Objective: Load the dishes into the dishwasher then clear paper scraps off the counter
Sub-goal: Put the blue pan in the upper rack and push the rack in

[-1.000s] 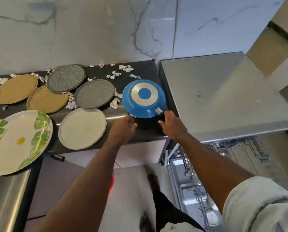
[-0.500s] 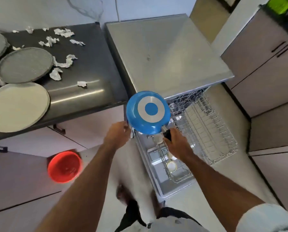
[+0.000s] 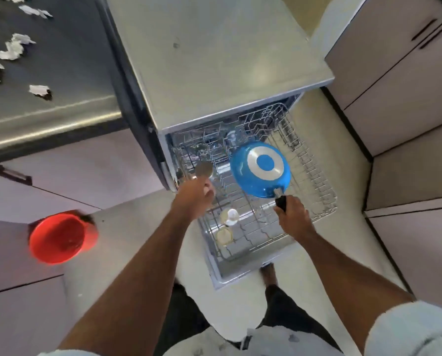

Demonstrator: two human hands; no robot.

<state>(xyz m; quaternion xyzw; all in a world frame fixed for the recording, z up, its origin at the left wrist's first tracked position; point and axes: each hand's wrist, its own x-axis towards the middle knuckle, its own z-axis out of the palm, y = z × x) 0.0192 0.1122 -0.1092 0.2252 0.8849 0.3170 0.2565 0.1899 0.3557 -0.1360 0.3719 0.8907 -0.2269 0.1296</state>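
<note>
Pale floor (image 3: 143, 227) and cabinet fronts fill most of what I look down on, with the dishwasher (image 3: 214, 60) standing open against the dark counter (image 3: 68, 80) at my left. Its lower rack (image 3: 315, 186) is pulled out over the dropped door, which is why I can lean straight over it and lower things in from above. On the floor beside the cabinets sits a red bucket (image 3: 58, 237), well clear of my feet, probably there for the scraps later. I hold the blue pan (image 3: 261, 169) bottom-up over the rack, its blue-and-silver base facing me, because it should drain best with the bowl turned down; it hovers over the middle wires and I judge it is not yet resting on them. My right hand (image 3: 292, 214) is clamped around the black handle (image 3: 281, 201), giving me the leverage to tilt the pan between the tines. My left hand (image 3: 196, 199) is off the pan and reaches toward the rack's near-left corner; its fingers look loosely curled, but blur keeps me from telling whether they grip anything. Two small pale round pieces (image 3: 227, 226) lie in the rack nearer me, so the pan needs the open space behind them. Paper scraps (image 3: 39, 89) lie scattered on the counter, untouched, since the dishes come first.
</note>
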